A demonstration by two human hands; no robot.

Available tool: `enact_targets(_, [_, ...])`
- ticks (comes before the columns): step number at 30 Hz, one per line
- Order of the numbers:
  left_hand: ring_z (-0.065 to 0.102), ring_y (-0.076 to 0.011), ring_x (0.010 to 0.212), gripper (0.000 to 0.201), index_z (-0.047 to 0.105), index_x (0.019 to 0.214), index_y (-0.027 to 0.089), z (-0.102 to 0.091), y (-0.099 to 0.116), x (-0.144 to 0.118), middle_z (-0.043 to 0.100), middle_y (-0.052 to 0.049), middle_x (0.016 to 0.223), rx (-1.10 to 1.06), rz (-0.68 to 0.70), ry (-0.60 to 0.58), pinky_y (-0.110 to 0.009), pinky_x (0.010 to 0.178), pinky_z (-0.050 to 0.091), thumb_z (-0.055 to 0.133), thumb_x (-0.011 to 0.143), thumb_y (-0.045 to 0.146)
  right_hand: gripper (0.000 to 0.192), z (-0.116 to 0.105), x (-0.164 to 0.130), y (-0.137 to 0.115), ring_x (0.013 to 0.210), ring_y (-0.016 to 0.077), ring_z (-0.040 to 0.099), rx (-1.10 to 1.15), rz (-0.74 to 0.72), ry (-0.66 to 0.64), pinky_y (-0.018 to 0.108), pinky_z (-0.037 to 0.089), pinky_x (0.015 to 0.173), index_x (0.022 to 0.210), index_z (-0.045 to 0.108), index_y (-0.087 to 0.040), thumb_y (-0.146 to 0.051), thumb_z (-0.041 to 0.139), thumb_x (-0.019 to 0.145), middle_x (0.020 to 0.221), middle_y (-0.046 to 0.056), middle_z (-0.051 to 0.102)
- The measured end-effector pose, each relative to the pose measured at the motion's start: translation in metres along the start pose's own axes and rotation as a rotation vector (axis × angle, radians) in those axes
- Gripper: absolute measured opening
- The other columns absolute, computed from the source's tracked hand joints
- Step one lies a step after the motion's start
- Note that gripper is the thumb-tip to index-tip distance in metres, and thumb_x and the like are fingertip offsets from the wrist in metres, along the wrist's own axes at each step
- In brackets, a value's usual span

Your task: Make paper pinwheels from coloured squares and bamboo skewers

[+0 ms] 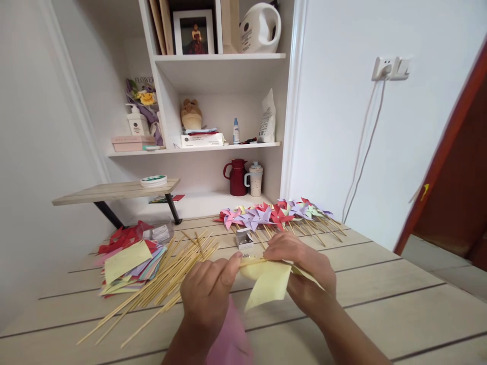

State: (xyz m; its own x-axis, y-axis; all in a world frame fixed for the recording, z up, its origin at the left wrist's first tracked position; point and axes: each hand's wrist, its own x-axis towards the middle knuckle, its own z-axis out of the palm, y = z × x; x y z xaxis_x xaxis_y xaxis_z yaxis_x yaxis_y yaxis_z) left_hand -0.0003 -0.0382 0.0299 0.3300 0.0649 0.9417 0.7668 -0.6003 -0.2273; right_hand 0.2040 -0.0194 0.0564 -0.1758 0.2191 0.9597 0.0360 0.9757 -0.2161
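A pale yellow paper pinwheel (270, 286), its blades folded and partly hidden, is held over the table in front of me. My right hand (304, 263) is closed around its right side, fingers curled over the top. A thin wooden stick (253, 261) runs across between my hands along the paper's upper edge. My left hand (211, 284) is closed with its thumb by the stick's left end; its grip is partly hidden. Beneath my left forearm lies a pink sheet of paper (233, 337). Just beyond my hands stands a small open box (244, 239) with small metal pieces beside it.
Loose wooden sticks (171, 274) lie on the left, next to a stack of coloured paper (127, 263) and a clear container (160, 233). Finished pinwheels (258, 218) are laid along the table's back. A raised wooden shelf (114, 191) stands at the back left.
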Motion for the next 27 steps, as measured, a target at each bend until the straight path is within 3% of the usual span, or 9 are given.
enact_targets(11, [0.065, -0.0171, 0.071, 0.022, 0.065, 0.110, 0.011, -0.005, 0.003, 0.008, 0.074, -0.009, 0.084, 0.037, 0.021, -0.046, -0.030, 0.063, 0.043, 0.047, 0.098, 0.010, 0.029, -0.001, 0.000, -0.001, 0.076, 0.0209, 0.062, -0.020, 0.016, 0.008, 0.043, 0.053, 0.078, 0.107, 0.068, -0.023, -0.007, 0.064, 0.082, 0.084, 0.005, 0.068])
enact_targets(27, [0.065, -0.0158, 0.070, 0.023, 0.065, 0.112, 0.011, -0.011, 0.010, 0.014, 0.074, -0.007, 0.082, 0.094, 0.055, -0.054, -0.029, 0.062, 0.044, 0.046, 0.098, 0.008, 0.026, 0.001, -0.003, 0.000, 0.071, 0.0205, 0.060, -0.006, -0.010, 0.087, 0.044, 0.052, 0.075, 0.101, 0.069, -0.021, -0.005, 0.063, 0.082, 0.078, 0.004, 0.066])
